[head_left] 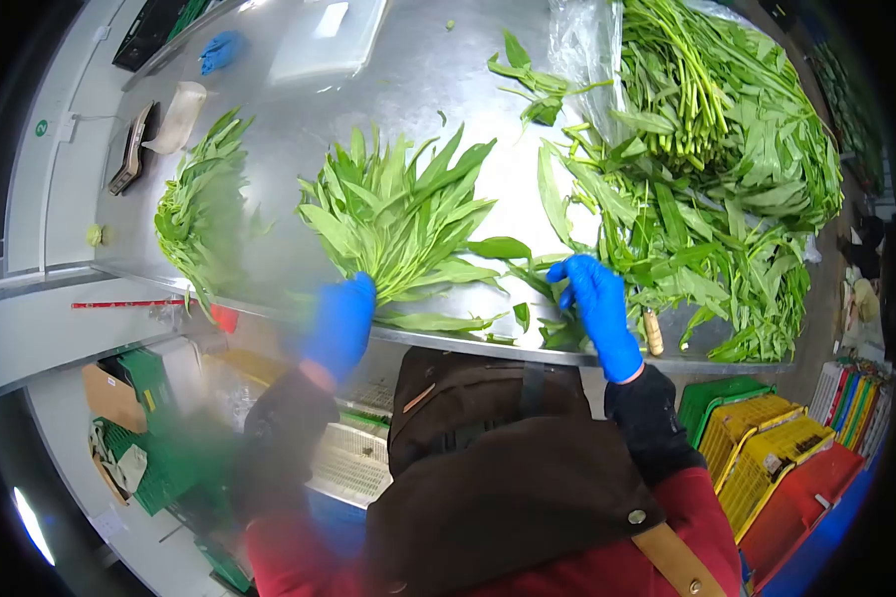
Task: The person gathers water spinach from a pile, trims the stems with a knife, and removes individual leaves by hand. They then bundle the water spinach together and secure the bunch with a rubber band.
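My left hand (pixel 343 323), in a blue glove and partly blurred, closes around the stem end of a leafy bunch of water spinach (pixel 393 204). The leaves fan out away from me over the metal table (pixel 299 129). My right hand (pixel 597 306), also gloved in blue, is over loose leaves at the table's front edge, thumb and forefinger apart. Close to its right side lies a wooden handle (pixel 653 333), its other end hidden under greens. A large heap of water spinach (pixel 767 169) covers the right of the table.
Another bunch of greens (pixel 204 199) lies at the left, beside a dark scale-like device (pixel 131 149). Farther back are a crumpled blue glove (pixel 221 50) and a clear plastic tray (pixel 314 60). Yellow crates (pixel 767 458) and a red crate (pixel 801 517) stand below at right.
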### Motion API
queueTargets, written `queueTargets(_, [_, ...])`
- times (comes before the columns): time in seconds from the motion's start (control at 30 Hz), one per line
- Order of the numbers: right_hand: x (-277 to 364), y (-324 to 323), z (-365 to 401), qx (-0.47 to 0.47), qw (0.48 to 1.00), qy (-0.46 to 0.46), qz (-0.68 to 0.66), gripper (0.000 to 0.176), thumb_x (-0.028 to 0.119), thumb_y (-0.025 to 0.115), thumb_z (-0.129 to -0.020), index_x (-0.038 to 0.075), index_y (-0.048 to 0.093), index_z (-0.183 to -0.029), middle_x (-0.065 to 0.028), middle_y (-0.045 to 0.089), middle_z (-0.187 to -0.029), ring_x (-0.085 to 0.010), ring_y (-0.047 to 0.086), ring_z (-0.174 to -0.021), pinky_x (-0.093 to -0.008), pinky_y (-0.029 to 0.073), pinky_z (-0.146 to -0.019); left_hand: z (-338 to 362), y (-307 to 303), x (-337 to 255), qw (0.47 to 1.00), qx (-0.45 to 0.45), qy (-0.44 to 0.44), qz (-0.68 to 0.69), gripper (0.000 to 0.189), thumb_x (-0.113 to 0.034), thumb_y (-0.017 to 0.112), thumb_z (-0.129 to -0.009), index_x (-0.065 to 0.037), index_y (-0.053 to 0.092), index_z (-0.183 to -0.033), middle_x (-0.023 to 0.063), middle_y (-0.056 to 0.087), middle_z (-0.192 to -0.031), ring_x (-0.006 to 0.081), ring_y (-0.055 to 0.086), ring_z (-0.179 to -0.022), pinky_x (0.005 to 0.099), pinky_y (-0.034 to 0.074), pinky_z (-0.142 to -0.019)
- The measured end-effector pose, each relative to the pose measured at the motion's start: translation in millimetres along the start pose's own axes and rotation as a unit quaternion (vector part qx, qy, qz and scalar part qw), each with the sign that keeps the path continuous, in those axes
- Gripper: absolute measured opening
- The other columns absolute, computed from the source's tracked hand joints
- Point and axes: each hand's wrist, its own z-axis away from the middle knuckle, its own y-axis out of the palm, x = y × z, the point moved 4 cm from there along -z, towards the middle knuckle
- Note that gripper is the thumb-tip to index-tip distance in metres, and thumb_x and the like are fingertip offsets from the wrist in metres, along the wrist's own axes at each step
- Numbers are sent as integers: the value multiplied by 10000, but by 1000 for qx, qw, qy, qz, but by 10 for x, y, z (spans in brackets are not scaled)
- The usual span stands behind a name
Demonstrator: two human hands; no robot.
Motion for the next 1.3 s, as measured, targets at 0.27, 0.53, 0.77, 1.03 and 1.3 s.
queueTargets(0.27, [481, 956, 119, 187, 964, -164, 97, 458, 213, 644, -818, 81, 492, -1230, -118, 585, -1124, -242, 614, -920, -341, 488, -800, 11, -61, -79, 999, -24, -19, 10, 152, -22, 486, -768, -23, 505, -919, 108, 572, -713, 263, 587, -646, 374, 437, -601])
queueTargets(0.53, [571, 1882, 147, 235, 869, -363, 242, 717, 174, 699, -714, 69, 367, -1341, -158, 417, -1326, -332, 391, -1237, -473, 273, -1057, 5, 46, 32, 1000, -20, 1, 20, 171, -67, 512, -772, -49, 523, -942, 94, 590, -731, 258, 608, -668, 375, 436, -600])
queueTargets(0.77, [593, 2488, -25, 224, 828, -305, 413, 841, 228, 726, -662, 58, 304, -1370, -129, 359, -1376, -328, 310, -1291, -472, 203, -1086, 49, -9, 427, 990, 6, 82, 116, 227, -62, 591, -683, -59, 571, -909, 118, 603, -779, 260, 610, -693, 372, 430, -611])
queueTargets(1.03, [1095, 3178, -384, 235, 777, -353, 466, 822, 206, 684, -683, 127, 289, -1399, -108, 358, -1380, -285, 346, -1267, -497, 187, -1081, 178, -135, 1437, 863, 45, 91, 494, 505, -142, 692, -628, -29, 543, -1098, 181, 627, -942, 336, 610, -872, 395, 487, -735])
queueTargets(1.3, [1670, 4223, -814, 404, 651, -389, 512, 795, 63, 630, -687, 103, 280, -1400, -106, 558, -851, -282, 572, -797, -381, 474, -782, 439, 158, 2473, 660, 81, 92, 741, 588, -163, 707, -685, -16, 502, -1216, 90, 586, -1089, 187, 562, -986, 324, 446, -865])
